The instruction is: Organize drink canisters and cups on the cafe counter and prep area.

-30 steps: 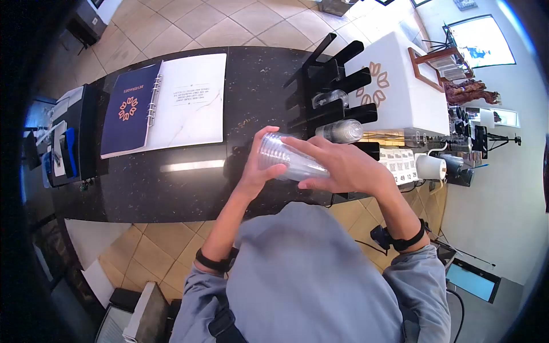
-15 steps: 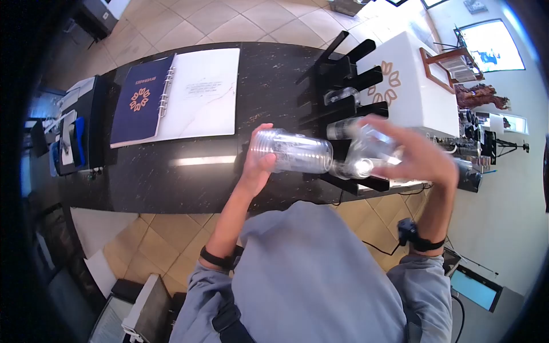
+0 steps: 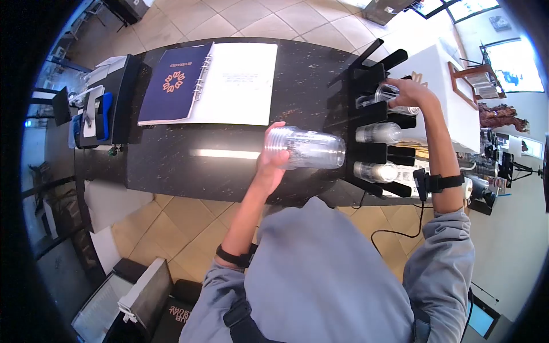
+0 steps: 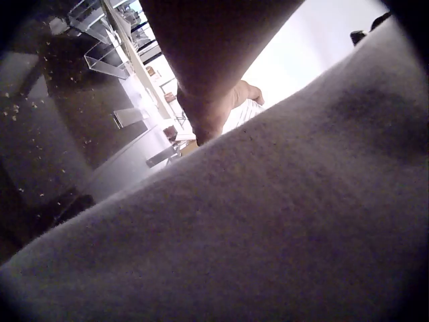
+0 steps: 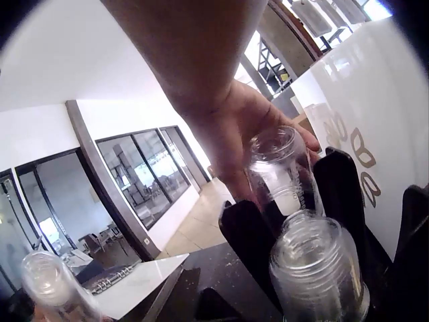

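My left hand grips a stack of clear plastic cups by its rimmed end, the stack lying sideways above the dark counter. The same stack shows at the lower left of the right wrist view. Over at the black cup rack, my right hand has its fingers and thumb around a clear plastic cup in the far slot, between two black dividers. Nearer slots hold more clear cups. In the left wrist view, grey cloth covers most of the picture and hides the left hand's work.
A ring-bound beverages menu lies open at the back left of the counter. Behind the rack stands a white box with a flower logo. A black holder with a blue item stands at the far left.
My right hand has left the stack in my left hand and moved right, with clear plastic in its fingers, to the rack's far slot. My left hand keeps holding the stack.
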Motion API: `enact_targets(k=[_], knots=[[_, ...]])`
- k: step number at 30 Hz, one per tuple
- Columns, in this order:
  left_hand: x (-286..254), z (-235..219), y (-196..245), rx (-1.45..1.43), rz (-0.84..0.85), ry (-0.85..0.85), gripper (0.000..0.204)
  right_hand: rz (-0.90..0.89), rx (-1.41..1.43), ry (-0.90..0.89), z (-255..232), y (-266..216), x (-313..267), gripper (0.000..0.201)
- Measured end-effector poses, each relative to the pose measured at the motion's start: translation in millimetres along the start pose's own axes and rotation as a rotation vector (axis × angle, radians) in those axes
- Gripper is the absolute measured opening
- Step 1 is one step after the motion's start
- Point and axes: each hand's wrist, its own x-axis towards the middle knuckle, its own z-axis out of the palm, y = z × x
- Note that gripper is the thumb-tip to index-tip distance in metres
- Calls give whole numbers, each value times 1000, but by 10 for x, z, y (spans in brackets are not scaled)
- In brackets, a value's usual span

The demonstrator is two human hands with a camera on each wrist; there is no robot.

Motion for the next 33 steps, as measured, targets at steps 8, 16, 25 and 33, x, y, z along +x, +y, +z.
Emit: enact_targets(k=[8,16,25,33], knots=[[23,29,-77,30,-44,13,87,75,216,456,185,-246,-467,53],[292,432,-212,207,-103,-233,84,-427,647,146,529,-1298,-1434,84],[383,482,-267,368,-206,-336,89,-315,851,119,736,-1230,-1542,86],[345,326,-231,347,-150,-276,88,-315,758,76,636,-1284,-1519,86]])
